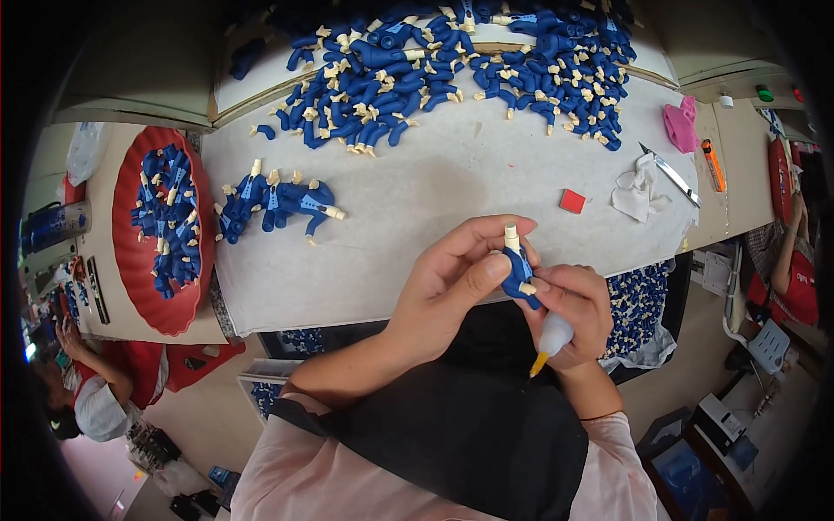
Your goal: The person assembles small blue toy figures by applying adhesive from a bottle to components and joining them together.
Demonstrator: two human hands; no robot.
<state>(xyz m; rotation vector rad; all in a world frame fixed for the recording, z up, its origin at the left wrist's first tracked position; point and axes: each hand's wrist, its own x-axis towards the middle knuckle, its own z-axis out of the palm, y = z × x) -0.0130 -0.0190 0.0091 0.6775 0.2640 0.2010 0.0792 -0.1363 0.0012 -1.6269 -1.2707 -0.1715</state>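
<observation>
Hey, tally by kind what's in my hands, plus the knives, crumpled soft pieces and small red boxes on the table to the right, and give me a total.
Blue figure body: 1
Yellow-tipped bottle: 1
Knives: 2, silver knife and orange knife
Crumpled pieces: 2, white piece and pink piece
Small red box: 1
Total: 7

From the left hand [452, 282], bare white tabletop [408, 204] gives passage toward eleven o'clock until heaped blue parts [373, 108]; figures [276, 207] obstruct ten, red block [572, 201] and cloth [638, 193] two.
</observation>
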